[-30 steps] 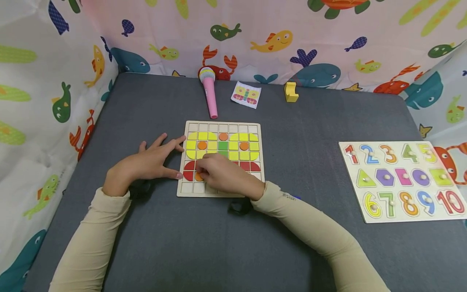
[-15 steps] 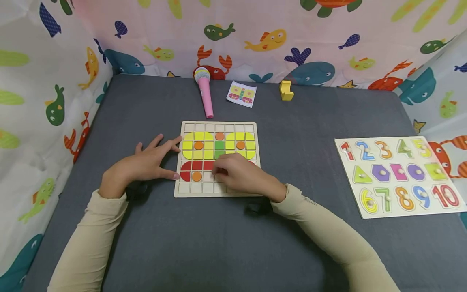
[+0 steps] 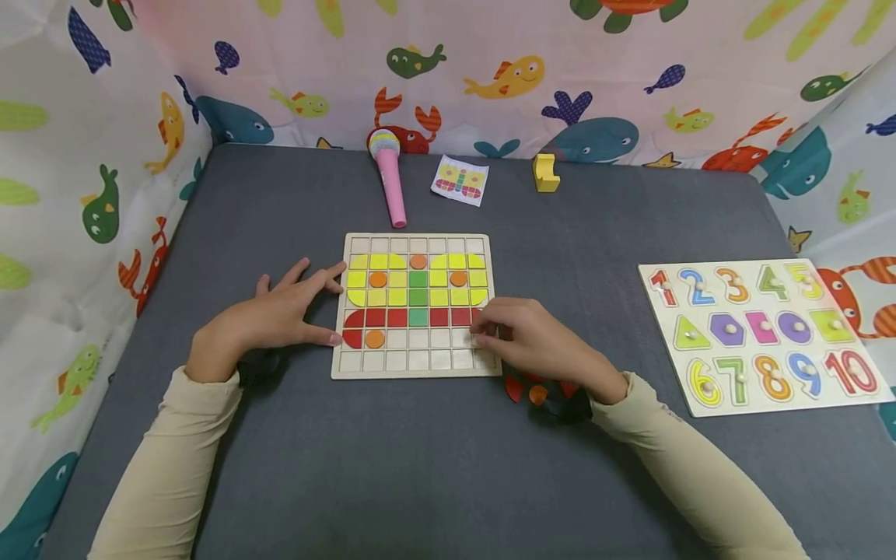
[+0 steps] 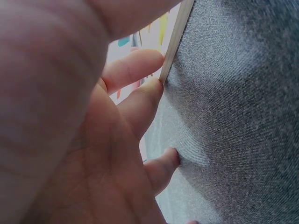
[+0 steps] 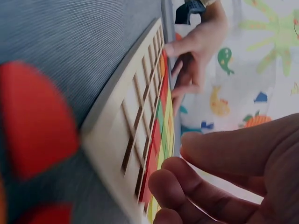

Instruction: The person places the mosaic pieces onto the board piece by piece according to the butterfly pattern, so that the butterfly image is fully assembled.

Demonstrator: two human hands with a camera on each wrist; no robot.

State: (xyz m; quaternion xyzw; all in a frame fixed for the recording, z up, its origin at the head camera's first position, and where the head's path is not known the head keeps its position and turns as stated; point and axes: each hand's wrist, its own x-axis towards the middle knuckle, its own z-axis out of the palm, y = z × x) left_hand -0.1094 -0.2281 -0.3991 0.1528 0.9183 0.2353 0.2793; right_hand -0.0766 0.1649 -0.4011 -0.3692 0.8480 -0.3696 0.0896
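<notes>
A wooden grid board (image 3: 420, 360) lies on the grey table, bearing yellow, orange, green and red mosaic tiles in several rows. At its left edge rests my left hand (image 3: 276, 317), fingers spread, with thumb and fingertips touching the rim; the left wrist view shows fingertips against the board's side (image 4: 174, 44). My right hand (image 3: 535, 338) is over the board's lower right, fingers bent. In the right wrist view I see nothing between its thumb (image 5: 219, 148) and fingers. Below that hand lie loose tiles: a red quarter-round one (image 3: 513, 389), an orange round one (image 3: 537, 395) and other red ones, partly hidden.
A pink toy microphone (image 3: 390, 183), a butterfly pattern card (image 3: 460, 180) and a yellow block (image 3: 545, 173) are at the back. A number and shape puzzle board (image 3: 763, 342) lies at the right. Fabric with sea animals (image 3: 336, 47) walls the table.
My right hand has moved right across the board, uncovering the red row, a green tile and the loose tiles. My left hand stays at the board's edge.
</notes>
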